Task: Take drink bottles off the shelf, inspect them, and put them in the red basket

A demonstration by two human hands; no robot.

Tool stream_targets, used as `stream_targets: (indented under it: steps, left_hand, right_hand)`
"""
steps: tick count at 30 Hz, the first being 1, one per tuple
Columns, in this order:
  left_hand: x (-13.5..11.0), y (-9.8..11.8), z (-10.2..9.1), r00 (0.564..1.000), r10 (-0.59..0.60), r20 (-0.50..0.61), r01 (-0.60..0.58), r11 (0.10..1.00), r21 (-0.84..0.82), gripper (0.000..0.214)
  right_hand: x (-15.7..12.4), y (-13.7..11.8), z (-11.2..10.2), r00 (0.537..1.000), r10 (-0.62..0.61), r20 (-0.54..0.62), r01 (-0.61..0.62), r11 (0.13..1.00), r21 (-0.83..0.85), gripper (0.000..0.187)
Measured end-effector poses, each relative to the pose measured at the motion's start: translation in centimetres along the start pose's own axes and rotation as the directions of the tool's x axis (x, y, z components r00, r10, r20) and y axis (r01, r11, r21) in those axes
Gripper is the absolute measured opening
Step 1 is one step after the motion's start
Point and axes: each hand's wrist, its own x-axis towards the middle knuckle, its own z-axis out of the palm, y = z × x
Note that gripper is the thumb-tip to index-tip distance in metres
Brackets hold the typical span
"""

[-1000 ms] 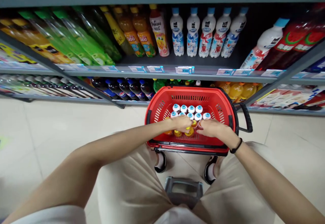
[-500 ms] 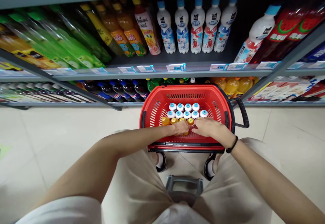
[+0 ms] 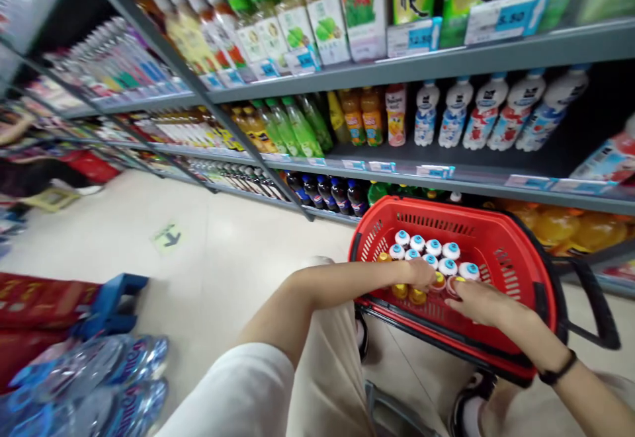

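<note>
A red shopping basket [image 3: 501,242] stands on the floor in front of my knees. Inside it are several white bottles with blue caps [image 3: 433,256] and several orange-capped bottles [image 3: 408,293]. My left hand [image 3: 421,274] rests over the orange-capped bottles, fingers curled down onto them. My right hand [image 3: 477,299] lies beside it on the bottle tops at the basket's near side, fingers bent over a red-capped bottle. What either hand grips is hidden under the fingers.
Grey shelves [image 3: 446,63] full of drink bottles run along the far side. A black basket handle [image 3: 592,305] sticks out right. Shrink-wrapped water packs [image 3: 94,374], a blue stool [image 3: 112,301] and red cartons [image 3: 34,305] lie at left. A person [image 3: 30,172] is far left.
The view has swung left and up, showing the aisle and upper shelf. Both hands stay on the bottle tops in the basket.
</note>
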Motion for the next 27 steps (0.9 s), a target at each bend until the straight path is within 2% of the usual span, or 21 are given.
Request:
stream_targets:
  steps: [2, 4, 6, 7, 8, 10, 13, 14, 16, 18, 20, 21, 23, 27]
  left_hand:
    - [-0.8, -0.9, -2.9, 0.999, 0.008, -0.034, -0.007, 1.000, 0.027, 0.015]
    - [-2.0, -2.5, -6.1, 0.989, -0.005, -0.148, 0.011, 0.999, 0.039, 0.011]
    - [-3.8, -4.9, -9.3, 0.950, -0.061, -0.307, 0.072, 0.997, 0.024, 0.022]
    - [-4.9, -6.5, -10.7, 0.915, -0.109, -0.387, 0.120, 0.993, 0.004, 0.026]
    - [-6.0, -8.2, -11.9, 0.869, -0.170, -0.465, 0.177, 0.984, -0.027, 0.029]
    - [-8.4, -11.8, -13.7, 0.746, -0.302, -0.594, 0.289, 0.950, -0.119, 0.028]
    - [-11.7, -17.2, -14.8, 0.482, -0.498, -0.721, 0.421, 0.853, -0.308, 0.030]
    - [-12.6, -18.7, -14.9, 0.380, -0.552, -0.742, 0.445, 0.813, -0.376, 0.032]
    - [-14.2, -21.3, -15.1, 0.206, -0.616, -0.760, 0.459, 0.747, -0.481, 0.031]
    - [-15.7, -23.5, -15.7, 0.051, -0.639, -0.768, 0.453, 0.700, -0.552, 0.037]
    - [-17.2, -25.7, -17.2, -0.092, -0.647, -0.757, 0.442, 0.654, -0.614, 0.041]
    - [-18.0, -26.9, -18.3, -0.149, -0.645, -0.749, 0.435, 0.638, -0.636, 0.043]
    - [-19.1, -29.7, -20.7, -0.229, -0.607, -0.761, 0.405, 0.652, -0.642, 0.055]
    - [-19.7, -34.5, -24.6, -0.249, -0.649, -0.719, 0.321, 0.645, -0.694, 0.079]
  right_hand:
    - [0.6, 0.3, 0.6, 1.000, -0.001, 0.011, 0.001, 1.000, -0.004, 0.041]
    - [1.1, 0.6, 1.1, 1.000, -0.003, 0.015, 0.003, 1.000, 0.012, 0.043]
    - [1.7, 1.0, 1.5, 1.000, -0.014, 0.013, 0.014, 1.000, 0.014, 0.044]
    - [2.0, 1.2, 1.7, 1.000, -0.020, 0.011, 0.020, 1.000, 0.010, 0.044]
    - [2.4, 1.3, 1.9, 1.000, -0.024, 0.011, 0.024, 1.000, 0.008, 0.044]
    - [2.9, 1.6, 2.3, 1.000, -0.017, 0.011, 0.017, 1.000, 0.019, 0.044]
    - [3.5, 2.1, 2.6, 1.000, -0.014, 0.008, 0.014, 0.999, 0.047, 0.043]
    - [3.6, 2.3, 2.6, 1.000, -0.019, 0.007, 0.018, 0.998, 0.053, 0.043]
    - [3.7, 2.8, 2.4, 1.000, -0.021, 0.003, 0.021, 0.998, 0.059, 0.042]
    - [3.7, 3.2, 1.8, 1.000, -0.003, 0.000, 0.003, 0.998, 0.058, 0.041]
    - [3.7, 3.4, 1.3, 1.000, 0.014, -0.002, -0.014, 0.999, 0.050, 0.041]
    - [3.8, 3.5, 1.2, 1.000, 0.014, -0.003, -0.014, 0.999, 0.049, 0.041]
    - [4.0, 3.4, 1.0, 1.000, -0.003, -0.003, 0.003, 0.998, 0.056, 0.039]
    - [4.5, 3.3, 1.0, 1.000, -0.001, 0.014, 0.000, 0.996, 0.091, 0.039]
